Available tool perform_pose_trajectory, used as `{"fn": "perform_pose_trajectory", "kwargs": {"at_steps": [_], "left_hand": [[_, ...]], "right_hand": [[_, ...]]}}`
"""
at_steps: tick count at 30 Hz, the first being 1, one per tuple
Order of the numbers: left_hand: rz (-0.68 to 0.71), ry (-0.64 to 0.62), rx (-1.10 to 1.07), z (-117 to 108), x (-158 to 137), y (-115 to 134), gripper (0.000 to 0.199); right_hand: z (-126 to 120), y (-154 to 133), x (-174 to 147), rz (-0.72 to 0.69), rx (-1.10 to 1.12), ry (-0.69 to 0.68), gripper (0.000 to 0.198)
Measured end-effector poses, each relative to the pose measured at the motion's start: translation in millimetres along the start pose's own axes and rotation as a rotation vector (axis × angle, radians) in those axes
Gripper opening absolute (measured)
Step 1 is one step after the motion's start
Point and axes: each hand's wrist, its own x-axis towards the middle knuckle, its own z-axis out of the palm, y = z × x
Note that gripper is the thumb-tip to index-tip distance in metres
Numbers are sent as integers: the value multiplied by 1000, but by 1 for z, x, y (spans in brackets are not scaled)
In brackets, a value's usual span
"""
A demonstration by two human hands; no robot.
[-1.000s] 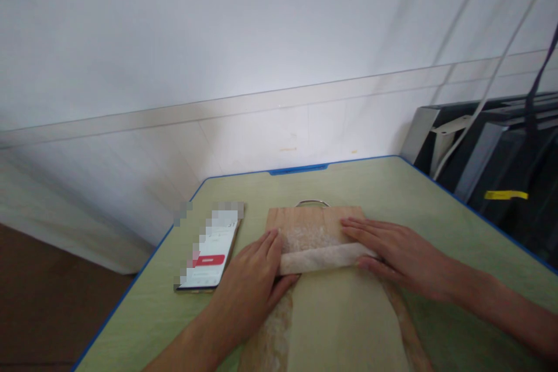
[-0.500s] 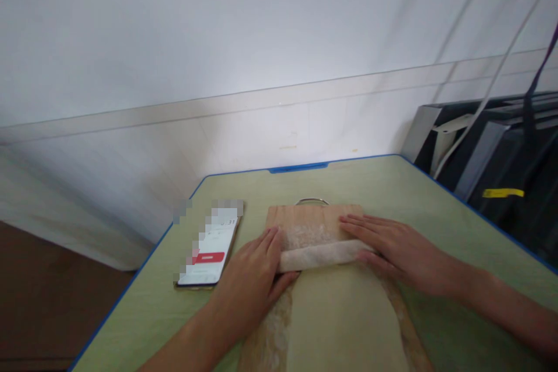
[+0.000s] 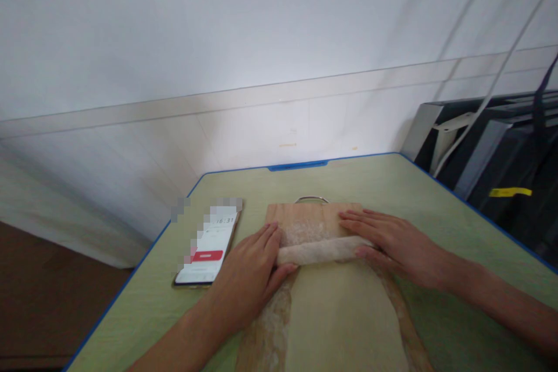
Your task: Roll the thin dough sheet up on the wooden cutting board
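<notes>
A pale, flat dough sheet [image 3: 344, 319] lies on a floured wooden board [image 3: 314, 212]. Its far edge is wound into a floury dough roll [image 3: 322, 251] lying crosswise; whether a pin is inside cannot be seen. My left hand [image 3: 257, 261] holds the roll's left end, fingers over the far side and thumb along the near side. At the right end, my right hand [image 3: 392, 244] grips the roll between its thumb and its extended fingers. Both ends of the roll are hidden by the hands.
A phone [image 3: 204, 270] with a lit, partly blurred screen lies left of the board on the green table [image 3: 370, 180] with blue edging. A metal handle [image 3: 311, 198] sticks out from the board's far end. Dark flat panels [image 3: 497, 157] and a white cable [image 3: 488, 93] stand to the right, by the white wall.
The hands and the dough roll have hardly moved. My left thumb lies slightly higher against the roll. The view has shifted a little.
</notes>
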Motion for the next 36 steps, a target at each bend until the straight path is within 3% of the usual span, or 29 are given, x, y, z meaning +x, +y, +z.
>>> {"fn": "perform_pose_trajectory", "kwargs": {"at_steps": [9,18,28,36], "left_hand": [[7,27,103,-3,-18,19,55],[8,-8,10,0,1,-1,50],[5,55,43,-1,-16,13,45],[11,7,-10,0,5,-7,46]], "right_hand": [[-8,-12,-16,-67,-10,2,43],[0,1,-1,-27,-20,-24,41],[-6,-10,-12,-68,-3,-6,42],[-3,-2,6,16,-45,25,36]]}}
